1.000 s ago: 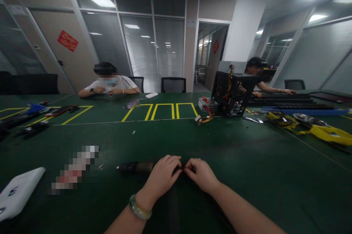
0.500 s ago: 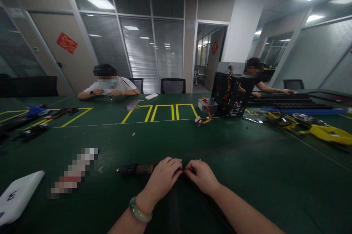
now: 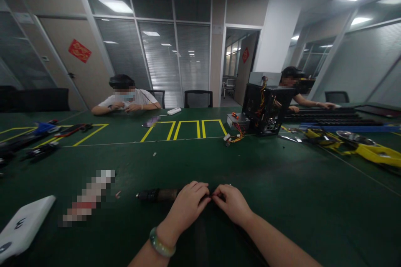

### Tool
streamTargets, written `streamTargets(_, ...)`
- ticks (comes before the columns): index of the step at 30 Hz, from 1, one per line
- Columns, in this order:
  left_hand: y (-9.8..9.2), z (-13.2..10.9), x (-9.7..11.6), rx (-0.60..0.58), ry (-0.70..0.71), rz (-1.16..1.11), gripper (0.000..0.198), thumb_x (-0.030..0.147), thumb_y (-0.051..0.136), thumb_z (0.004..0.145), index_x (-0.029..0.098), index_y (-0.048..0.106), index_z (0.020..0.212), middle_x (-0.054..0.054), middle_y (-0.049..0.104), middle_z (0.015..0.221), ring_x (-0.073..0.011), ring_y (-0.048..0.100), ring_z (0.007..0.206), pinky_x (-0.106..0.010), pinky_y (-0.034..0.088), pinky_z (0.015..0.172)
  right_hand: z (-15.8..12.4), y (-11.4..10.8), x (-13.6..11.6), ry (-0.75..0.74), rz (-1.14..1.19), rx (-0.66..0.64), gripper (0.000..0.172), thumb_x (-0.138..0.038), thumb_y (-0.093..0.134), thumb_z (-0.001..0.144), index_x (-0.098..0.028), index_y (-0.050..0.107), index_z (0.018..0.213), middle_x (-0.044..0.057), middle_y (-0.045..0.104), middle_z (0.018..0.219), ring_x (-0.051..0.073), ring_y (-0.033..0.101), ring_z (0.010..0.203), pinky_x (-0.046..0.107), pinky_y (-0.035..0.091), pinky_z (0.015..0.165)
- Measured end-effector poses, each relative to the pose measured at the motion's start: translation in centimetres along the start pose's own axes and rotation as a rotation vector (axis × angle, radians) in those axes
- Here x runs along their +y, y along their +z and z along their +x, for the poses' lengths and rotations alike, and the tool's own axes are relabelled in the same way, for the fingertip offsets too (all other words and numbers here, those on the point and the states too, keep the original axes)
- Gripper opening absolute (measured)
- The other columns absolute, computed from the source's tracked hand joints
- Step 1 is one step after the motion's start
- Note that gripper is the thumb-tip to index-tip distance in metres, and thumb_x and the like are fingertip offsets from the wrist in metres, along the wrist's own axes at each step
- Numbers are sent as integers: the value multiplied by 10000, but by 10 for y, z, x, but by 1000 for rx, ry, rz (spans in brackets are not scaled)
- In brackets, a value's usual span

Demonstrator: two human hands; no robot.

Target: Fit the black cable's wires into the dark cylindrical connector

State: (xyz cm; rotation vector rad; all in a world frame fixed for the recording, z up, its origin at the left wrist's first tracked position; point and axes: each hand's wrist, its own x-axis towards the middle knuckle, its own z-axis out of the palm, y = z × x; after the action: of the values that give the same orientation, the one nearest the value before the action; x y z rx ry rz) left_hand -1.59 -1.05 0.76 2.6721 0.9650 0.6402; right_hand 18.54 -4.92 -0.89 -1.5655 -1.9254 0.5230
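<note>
A dark, cylindrical electric screwdriver (image 3: pixel 163 194) lies on the green table, its metal tip pointing left. My left hand (image 3: pixel 192 198) wraps over its rear part, thumb and fingers closed, and hides that end. Close to the left fingertips, my right hand (image 3: pixel 231 200) is closed in a pinch near the tool's tail end. What sits between those right fingertips is too small and dark to make out. A dark cable (image 3: pixel 250 247) seems to run beneath my right forearm toward the bottom edge.
At left lie a white device (image 3: pixel 26 227) and a pixelated strip (image 3: pixel 89 200). A black computer case (image 3: pixel 266 108) stands beyond, beside a grey power supply (image 3: pixel 237 121) with loose wires. Yellow parts (image 3: pixel 372 150) lie right. Two people sit across the table.
The view has shifted slightly, so everything sits a little further right. Both hands keep nearly the same pose beside the screwdriver's rear end.
</note>
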Motion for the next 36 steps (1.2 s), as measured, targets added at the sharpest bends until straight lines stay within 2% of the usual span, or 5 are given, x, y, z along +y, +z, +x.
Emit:
streamTargets(6, -1, 0, 1, 9, 7, -1, 122, 166, 577, 888, 237, 594, 986, -15, 614, 1204, -208, 545, 1111, -398, 454, 953, -1, -2, -4, 3, -12, 5, 69, -260, 611, 884, -240, 664, 844, -36, 677, 792, 166, 600, 770, 293, 391, 826)
streamTargets(13, -2, -1, 1, 24, 26, 9, 151, 187, 581, 889, 236, 596, 1031, -26, 610, 1214, -214, 544, 1121, -403, 450, 963, -1, 0, -3, -13, -6, 2, 76, -258, 608, 883, -240, 670, 844, -38, 681, 796, 160, 603, 767, 277, 402, 787)
streamTargets(18, -3, -2, 3, 30, 24, 28, 115, 159, 594, 872, 220, 600, 969, -28, 626, 1174, -214, 551, 1087, -400, 450, 951, -1, -2, -3, -29, 11, -3, 91, -272, 601, 883, -236, 670, 836, -36, 673, 770, 154, 591, 726, 282, 402, 759)
streamTargets(26, -7, -2, 6, 2, 34, 93, 202, 228, 562, 923, 214, 577, 1124, -47, 611, 1201, -202, 544, 1108, -381, 436, 970, 0, 0, 3, -17, 17, -51, 158, -342, 562, 889, -232, 676, 883, 3, 683, 815, 180, 596, 749, 297, 417, 693)
streamTargets(36, -9, -2, 6, -18, 35, 95, 122, 254, 539, 938, 204, 590, 1037, -51, 601, 1207, -207, 537, 1103, -384, 440, 955, 1, 0, 4, -22, 0, -63, 156, -355, 563, 887, -248, 676, 902, -9, 693, 829, 177, 620, 767, 303, 430, 711)
